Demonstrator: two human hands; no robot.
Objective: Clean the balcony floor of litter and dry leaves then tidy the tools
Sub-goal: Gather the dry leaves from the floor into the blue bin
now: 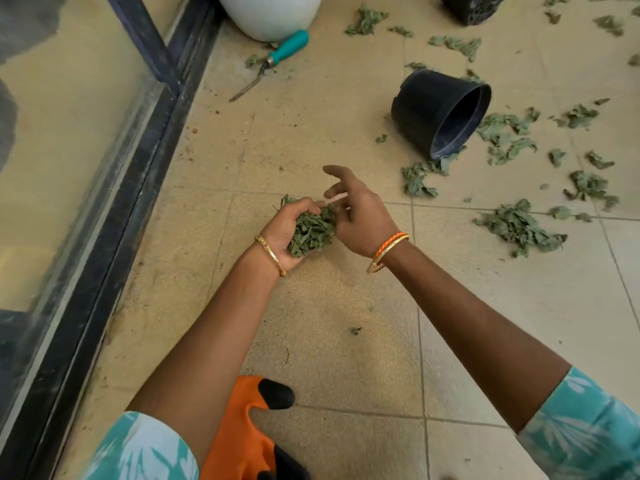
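My left hand is palm up in the middle of the view, its fingers curled round a wad of dry green leaves. My right hand hovers just right of the wad with fingers spread and relaxed, holding nothing. More dry leaves lie scattered on the beige tiled floor to the right and at the back. A teal-handled garden fork lies on the floor at the back left.
A black plastic pot lies on its side behind my hands. A second black pot and a white round pot stand at the back. A glass railing with a dark frame runs along the left. An orange-and-black glove lies near me.
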